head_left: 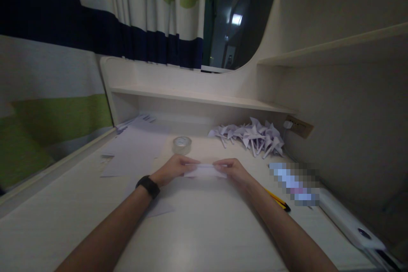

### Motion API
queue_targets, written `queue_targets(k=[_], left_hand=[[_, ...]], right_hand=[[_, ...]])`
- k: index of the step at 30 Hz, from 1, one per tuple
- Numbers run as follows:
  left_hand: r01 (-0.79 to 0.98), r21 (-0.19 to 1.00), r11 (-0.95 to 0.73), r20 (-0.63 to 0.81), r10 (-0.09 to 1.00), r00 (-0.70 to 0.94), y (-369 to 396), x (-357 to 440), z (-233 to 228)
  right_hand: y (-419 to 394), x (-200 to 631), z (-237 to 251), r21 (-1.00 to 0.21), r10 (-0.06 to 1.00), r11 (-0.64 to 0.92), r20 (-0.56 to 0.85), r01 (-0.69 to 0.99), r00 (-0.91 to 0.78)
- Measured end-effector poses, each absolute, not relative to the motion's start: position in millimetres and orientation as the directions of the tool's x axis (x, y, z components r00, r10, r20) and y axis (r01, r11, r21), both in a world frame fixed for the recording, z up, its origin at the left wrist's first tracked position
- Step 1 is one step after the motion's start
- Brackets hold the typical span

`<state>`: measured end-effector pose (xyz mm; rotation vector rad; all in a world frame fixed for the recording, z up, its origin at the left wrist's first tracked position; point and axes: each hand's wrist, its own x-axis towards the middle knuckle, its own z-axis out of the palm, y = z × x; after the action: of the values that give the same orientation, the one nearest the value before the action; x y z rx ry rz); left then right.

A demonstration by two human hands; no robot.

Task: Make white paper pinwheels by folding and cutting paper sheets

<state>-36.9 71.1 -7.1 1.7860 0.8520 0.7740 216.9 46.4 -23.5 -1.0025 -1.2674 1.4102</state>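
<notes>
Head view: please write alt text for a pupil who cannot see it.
A person's left hand and right hand hold a strip of white paper over a pale desk. Beyond are a roll of clear tape and a pile of paper pinwheels; loose sheets lie to the left.

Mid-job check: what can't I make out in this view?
All head view:
- Paper strip: partly covered by left hand and right hand.
- Yellow tool: one end hidden behind right forearm.
- Item near right wall: pixelated.
- Upper shelf: cut off by picture's right edge.
</notes>
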Motion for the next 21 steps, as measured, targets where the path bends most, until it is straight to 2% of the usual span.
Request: queue_targets(k=[5, 9, 15, 21], left_hand=[[0.261, 0.915, -0.308, 0.129, 0.836, 0.533, 68.0, -35.8, -3.6], [0.249, 0.905, -0.345, 0.155, 0.813, 0.561, 69.4, -36.4, -6.3], [0.278, 0.888, -0.366, 0.183, 0.837, 0.516, 71.9, -33.7, -9.9], [0.273, 0.894, -0.355, 0.181, 0.844, 0.505, 70.2, -29.9, -10.3]], right_hand=[[44.0, 214.5, -19.6, -0.999, 0.989, 0.003, 0.011, -0.054, -0.146], [45.1, 212.7, -21.9, -0.997, 0.994, 0.071, 0.067, 0.039, -0.082], [48.5, 209.6, -29.7, -0.973, 0.992, 0.122, 0.114, 0.197, -0.052], [46.1, 205.1, -30.2, -0.964, 0.992, 0.121, 0.111, 0.236, -0.055]])
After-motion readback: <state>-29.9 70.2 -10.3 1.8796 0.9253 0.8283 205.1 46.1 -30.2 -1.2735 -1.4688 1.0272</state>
